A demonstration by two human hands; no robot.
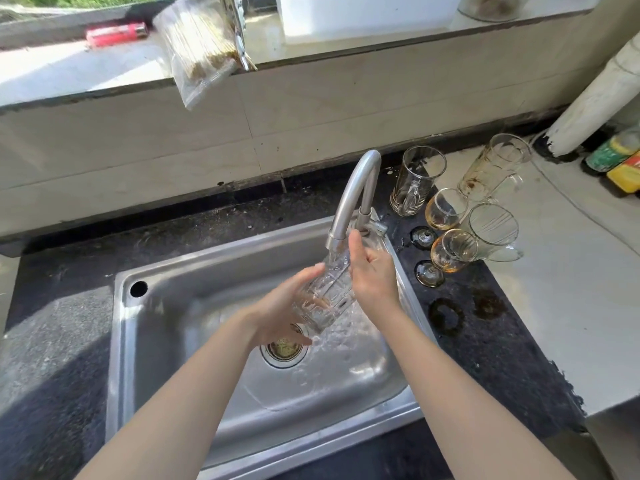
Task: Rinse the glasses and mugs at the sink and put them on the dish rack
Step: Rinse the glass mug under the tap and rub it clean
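Note:
A clear cut-pattern glass [325,296] tilts under the running tap [353,199] above the steel sink [156,341]. My left hand [280,313] cups its lower part. My right hand [370,275] presses against its upper right side near the rim. Water streams into the glass and splashes into the basin. Right of the tap on the counter stand two glass mugs [415,181] [491,168], two stemmed glasses with brown residue [445,209] [450,251] and a larger clear mug [491,233]. No dish rack is in view.
The sink drain [285,351] lies below my left hand. Brown ring stains [446,315] mark the dark counter. Green and yellow bottles [620,157] and a white pipe [595,95] stand at the far right. The window ledge holds a plastic bag [197,50] and a red lighter [116,33].

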